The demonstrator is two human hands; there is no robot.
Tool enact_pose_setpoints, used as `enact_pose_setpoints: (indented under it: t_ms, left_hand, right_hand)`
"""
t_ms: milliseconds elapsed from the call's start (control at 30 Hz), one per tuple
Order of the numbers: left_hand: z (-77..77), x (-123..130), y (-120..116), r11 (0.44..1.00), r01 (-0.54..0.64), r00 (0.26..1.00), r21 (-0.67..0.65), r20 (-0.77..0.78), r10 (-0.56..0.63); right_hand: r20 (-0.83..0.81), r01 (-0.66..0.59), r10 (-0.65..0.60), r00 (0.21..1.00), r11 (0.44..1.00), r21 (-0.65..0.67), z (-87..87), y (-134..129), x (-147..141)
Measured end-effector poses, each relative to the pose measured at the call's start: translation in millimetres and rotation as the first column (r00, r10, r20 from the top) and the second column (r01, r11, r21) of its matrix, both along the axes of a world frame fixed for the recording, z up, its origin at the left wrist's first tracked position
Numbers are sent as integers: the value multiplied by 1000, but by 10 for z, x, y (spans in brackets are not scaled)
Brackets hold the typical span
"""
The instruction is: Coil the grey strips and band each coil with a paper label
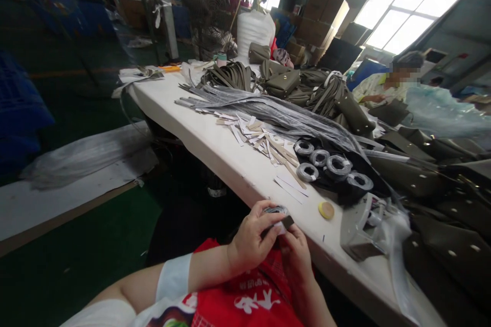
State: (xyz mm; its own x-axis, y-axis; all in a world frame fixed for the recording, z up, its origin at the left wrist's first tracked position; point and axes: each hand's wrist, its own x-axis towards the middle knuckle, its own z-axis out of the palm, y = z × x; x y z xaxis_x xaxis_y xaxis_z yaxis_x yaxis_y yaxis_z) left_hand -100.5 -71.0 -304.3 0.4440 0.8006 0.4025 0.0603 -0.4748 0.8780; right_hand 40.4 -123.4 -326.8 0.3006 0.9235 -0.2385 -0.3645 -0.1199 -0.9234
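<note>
Close to my body, at the table's near edge, my left hand (255,235) pinches a coiled strap (276,210) between thumb and fingers. The coil looks wrapped in clear film, and its dark olive end (287,222) sticks out to the right. A small white piece (282,228) shows against the coil under my fingers. From below and the right, my right hand (295,248) grips the same coil, its fingers closed and partly hidden. Several finished strap coils (339,165) lie farther up the table on black material. Loose paper strips (264,140) are scattered to their left.
The white table (215,156) runs diagonally. Film-wrapped straps (264,104) and olive bags (282,82) cover its far side. A yellow tape roll (326,210) and a tape dispenser (362,227) stand at right. Across the table sits a person (387,84). More bags are heaped at right.
</note>
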Motion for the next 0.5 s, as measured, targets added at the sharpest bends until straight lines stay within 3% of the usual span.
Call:
enact_pose_setpoints:
  t_ms: [100,200,367,433,500]
  left_hand:
    - [-6,-8,80,998,-38,999,-56,0,38]
    - [15,-21,130,995,-48,999,-89,-29,45]
    - [-17,-36,146,999,-4,993,33,-119,8]
    - [-131,-37,235,996,-33,986,83,-157,46]
    - [-304,-22,413,988,-93,970,122,-211,118]
  right_hand:
    - [-239,-54,65,969,997,53,118,-19,-37]
    - [-256,-69,86,963,995,74,108,-4,-73]
    - [-62,-37,41,997,997,70,-28,86,-48]
    - [87,-64,56,995,994,89,23,138,45]
    - [318,-35,-11,948,989,141,156,182,202]
